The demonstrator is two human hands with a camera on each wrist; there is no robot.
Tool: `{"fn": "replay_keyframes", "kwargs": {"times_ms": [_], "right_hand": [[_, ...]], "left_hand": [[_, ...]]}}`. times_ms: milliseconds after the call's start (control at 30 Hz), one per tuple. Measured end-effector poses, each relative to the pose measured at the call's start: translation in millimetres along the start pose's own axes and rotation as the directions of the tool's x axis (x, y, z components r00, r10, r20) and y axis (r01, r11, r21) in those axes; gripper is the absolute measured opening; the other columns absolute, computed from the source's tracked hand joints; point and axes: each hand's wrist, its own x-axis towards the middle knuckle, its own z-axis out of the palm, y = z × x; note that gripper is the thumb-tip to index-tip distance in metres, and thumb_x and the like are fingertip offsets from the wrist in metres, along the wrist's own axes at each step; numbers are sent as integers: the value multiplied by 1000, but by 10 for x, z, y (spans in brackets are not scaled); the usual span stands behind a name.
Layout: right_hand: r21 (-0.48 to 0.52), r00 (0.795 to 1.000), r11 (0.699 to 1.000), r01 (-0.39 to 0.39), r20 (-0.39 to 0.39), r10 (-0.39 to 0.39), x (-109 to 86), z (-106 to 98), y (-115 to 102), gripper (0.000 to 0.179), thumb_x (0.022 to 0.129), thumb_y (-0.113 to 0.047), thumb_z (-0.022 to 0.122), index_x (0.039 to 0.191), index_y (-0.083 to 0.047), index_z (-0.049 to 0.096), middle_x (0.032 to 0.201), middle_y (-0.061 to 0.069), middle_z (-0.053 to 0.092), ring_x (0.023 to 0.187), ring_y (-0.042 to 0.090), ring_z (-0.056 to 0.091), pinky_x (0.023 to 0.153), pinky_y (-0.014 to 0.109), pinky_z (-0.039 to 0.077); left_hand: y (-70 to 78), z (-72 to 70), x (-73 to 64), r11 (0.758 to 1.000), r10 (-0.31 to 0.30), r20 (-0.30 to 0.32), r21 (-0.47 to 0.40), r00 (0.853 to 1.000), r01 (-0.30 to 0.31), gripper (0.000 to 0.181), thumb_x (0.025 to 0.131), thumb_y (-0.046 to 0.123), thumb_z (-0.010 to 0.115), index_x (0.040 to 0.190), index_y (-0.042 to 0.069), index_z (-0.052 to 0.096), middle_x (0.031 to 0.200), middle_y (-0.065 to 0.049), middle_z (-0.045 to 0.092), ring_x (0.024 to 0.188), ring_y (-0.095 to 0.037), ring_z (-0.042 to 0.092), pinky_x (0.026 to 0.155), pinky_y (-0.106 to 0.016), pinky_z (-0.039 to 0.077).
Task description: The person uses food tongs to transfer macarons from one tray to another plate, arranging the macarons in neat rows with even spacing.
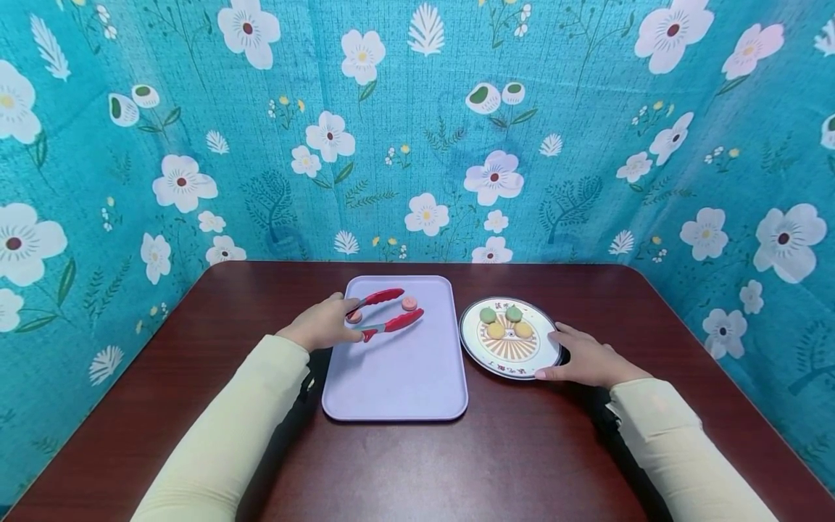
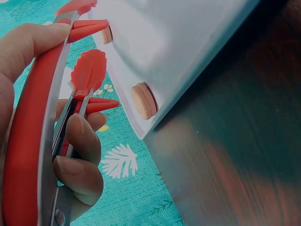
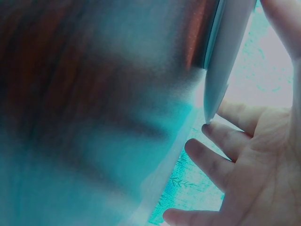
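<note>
Red-and-silver tongs (image 1: 399, 320) are gripped in my left hand (image 1: 324, 323), their red tips spread apart above the lilac tray (image 1: 398, 384). On the tray sit two pink macarons: one (image 1: 409, 304) shows between the tong tips, the other (image 1: 354, 317) close by my left fingers. The left wrist view shows my thumb on one tong arm (image 2: 44, 99) and curled fingers on the other. My right hand (image 1: 583, 355) is at the right side of the round plate (image 1: 471, 330), fingertips touching its rim, fingers fairly straight and spread in the right wrist view.
The plate bears two green macarons (image 1: 501, 314) and two yellow ones (image 1: 509, 330). Tray and plate lie side by side on a dark brown wooden table (image 1: 404, 464). A blue floral cloth (image 1: 417, 145) hangs behind the table and along its sides.
</note>
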Motion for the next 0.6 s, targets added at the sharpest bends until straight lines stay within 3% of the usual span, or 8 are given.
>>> {"fn": "replay_keyframes", "kwargs": {"times_ms": [267,600], "right_hand": [[-31,1000,999,21,-16,-22,24,19,34,113,68,-70,69,144,7,36,149,33,25,133,52,27,95,79,21],[-27,1000,999,19,-13,-19,38,25,41,113,68,-70,70,144,6,36,149,33,25,133,52,27,94,79,22]], "left_hand": [[10,1,8,999,30,-12,16,999,-30,76,75,30,79,141,5,49,101,-12,53,82,-21,53,68,-33,53],[8,-10,5,1000,13,7,1,1000,-13,76,75,30,80,141,6,49,104,-13,54,84,-21,54,71,-34,55]]}}
